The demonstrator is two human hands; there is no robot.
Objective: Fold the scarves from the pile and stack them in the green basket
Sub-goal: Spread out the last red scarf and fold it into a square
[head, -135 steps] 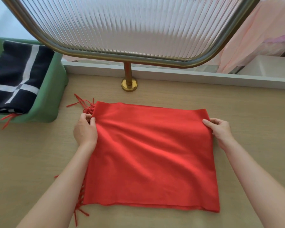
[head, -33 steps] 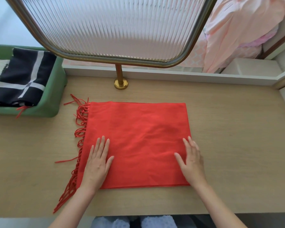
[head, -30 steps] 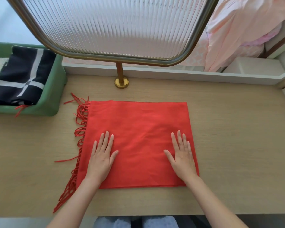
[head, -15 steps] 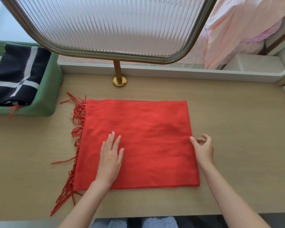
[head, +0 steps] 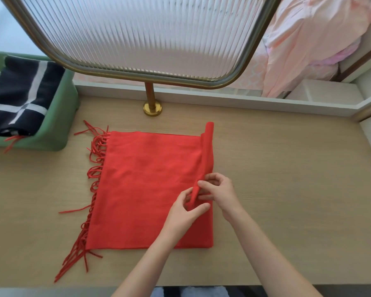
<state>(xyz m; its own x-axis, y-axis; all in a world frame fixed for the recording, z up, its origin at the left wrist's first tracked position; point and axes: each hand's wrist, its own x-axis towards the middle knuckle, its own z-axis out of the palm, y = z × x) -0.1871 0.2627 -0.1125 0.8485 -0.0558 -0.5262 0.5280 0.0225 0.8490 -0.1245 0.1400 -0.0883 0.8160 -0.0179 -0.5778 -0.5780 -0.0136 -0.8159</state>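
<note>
A red scarf [head: 146,185] lies folded into a rectangle in the middle of the wooden table, its fringe [head: 90,189] trailing off the left side. Its right edge is lifted into an upright ridge. My right hand [head: 217,190] pinches that ridge from the right. My left hand [head: 185,213] pinches the same edge from the left, just below. The green basket [head: 58,123] stands at the far left and holds a folded black scarf with white stripes [head: 19,97]; a few red fringe strands hang over its front rim.
A ribbed glass panel [head: 141,33] in a brass frame stands on a brass post [head: 151,103] behind the scarf. Pink fabric [head: 304,39] is heaped at the back right. A white ledge [head: 223,99] runs along the table's far edge.
My left hand left the scarf's middle and crossed to its right edge. Both hands now pinch that edge, which has risen off the table into a ridge.
</note>
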